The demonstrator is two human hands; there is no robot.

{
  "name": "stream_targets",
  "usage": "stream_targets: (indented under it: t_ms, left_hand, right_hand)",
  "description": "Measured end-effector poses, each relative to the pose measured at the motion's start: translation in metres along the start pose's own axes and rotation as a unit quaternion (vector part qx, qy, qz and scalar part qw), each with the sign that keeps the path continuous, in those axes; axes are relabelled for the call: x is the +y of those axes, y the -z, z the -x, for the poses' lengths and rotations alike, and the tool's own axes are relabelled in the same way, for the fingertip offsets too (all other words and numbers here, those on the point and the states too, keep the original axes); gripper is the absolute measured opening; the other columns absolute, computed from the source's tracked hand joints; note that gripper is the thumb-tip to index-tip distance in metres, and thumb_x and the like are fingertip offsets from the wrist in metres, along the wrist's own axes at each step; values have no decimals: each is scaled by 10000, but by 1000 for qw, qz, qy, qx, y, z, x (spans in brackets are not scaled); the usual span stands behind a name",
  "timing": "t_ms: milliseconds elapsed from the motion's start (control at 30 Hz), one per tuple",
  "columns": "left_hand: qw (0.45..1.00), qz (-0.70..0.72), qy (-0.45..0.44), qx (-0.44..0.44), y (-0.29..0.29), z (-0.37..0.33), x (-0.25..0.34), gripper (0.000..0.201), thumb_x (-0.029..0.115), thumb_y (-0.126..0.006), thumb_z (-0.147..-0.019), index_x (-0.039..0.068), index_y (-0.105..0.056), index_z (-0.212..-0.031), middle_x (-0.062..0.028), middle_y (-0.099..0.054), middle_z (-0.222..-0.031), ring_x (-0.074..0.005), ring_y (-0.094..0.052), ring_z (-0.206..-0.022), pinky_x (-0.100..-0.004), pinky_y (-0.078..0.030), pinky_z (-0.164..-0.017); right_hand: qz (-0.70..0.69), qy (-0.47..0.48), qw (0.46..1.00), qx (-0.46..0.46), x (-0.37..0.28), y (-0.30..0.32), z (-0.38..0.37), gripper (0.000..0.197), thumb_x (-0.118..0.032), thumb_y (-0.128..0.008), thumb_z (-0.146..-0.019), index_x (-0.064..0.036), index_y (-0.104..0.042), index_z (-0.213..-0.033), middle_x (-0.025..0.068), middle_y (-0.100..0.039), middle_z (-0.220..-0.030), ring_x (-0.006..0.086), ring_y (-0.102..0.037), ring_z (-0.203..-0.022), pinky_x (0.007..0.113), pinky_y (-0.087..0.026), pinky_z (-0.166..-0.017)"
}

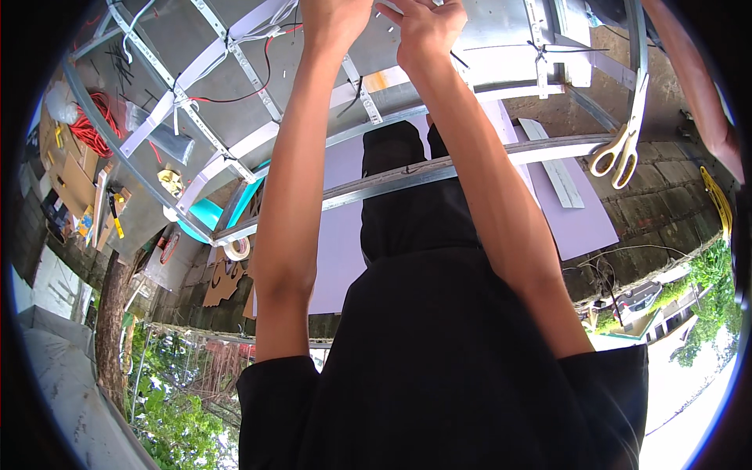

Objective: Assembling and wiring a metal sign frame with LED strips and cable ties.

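Observation:
Both my arms reach up over a metal frame to the upper edge of the view. My left hand is cut off there, and its fingers are out of sight. Just to its right, my right hand has its fingers bent toward the left hand; what they pinch, if anything, is hidden. Below the hands run perforated light strips, fixed across white slats with black ties. A thin red wire loops among the strips to the left. Cream-handled scissors hang on the frame at right.
Another person's arm comes in at upper right. At left lie a coiled red cable, a yellow-black cutter and cardboard pieces. A tape roll sits under the frame's left corner. Pale panels lie beneath.

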State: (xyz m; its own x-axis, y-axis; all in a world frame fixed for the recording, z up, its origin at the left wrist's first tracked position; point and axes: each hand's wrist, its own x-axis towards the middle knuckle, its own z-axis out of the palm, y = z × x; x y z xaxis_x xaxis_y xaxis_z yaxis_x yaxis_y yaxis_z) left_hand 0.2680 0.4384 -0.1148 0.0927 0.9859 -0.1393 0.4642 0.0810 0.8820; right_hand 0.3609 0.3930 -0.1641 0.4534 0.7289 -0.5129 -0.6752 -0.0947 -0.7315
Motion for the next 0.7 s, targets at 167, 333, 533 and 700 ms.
stream_targets:
  t_ms: [167,333,533,700]
  left_hand:
    - [999,44,13,-11,0,-4,-6,121,54,-693,-880,-59,-722,-910,-122,-747,-803,-161,-707,-727,-279,-537,-666]
    - [997,53,37,-38,4,-4,-9,111,43,-680,-888,-56,-724,-912,-116,-750,-811,-151,-706,-739,-268,-538,-672]
    - [998,34,-19,-41,7,3,1,106,41,-680,-880,-47,-729,-911,-110,-755,-818,-154,-710,-740,-272,-543,-678]
    - [999,27,-15,-24,8,5,-2,113,55,-680,-882,-34,-735,-925,-107,-758,-824,-161,-717,-746,-278,-546,-678]
  right_hand:
    - [2,26,999,-40,7,6,-2,322,97,-706,-839,-29,-473,-1022,96,-663,-854,162,-641,-742,288,-534,-652]
    - [50,48,997,-33,6,1,3,315,93,-716,-837,-23,-484,-1015,74,-664,-848,135,-618,-726,259,-489,-664]
    - [29,36,999,-23,10,4,-3,320,93,-716,-829,-20,-481,-1015,84,-665,-856,140,-612,-722,261,-495,-665]
    - [28,37,999,-23,9,4,1,301,94,-705,-831,-25,-485,-999,88,-670,-863,142,-618,-714,263,-501,-649]
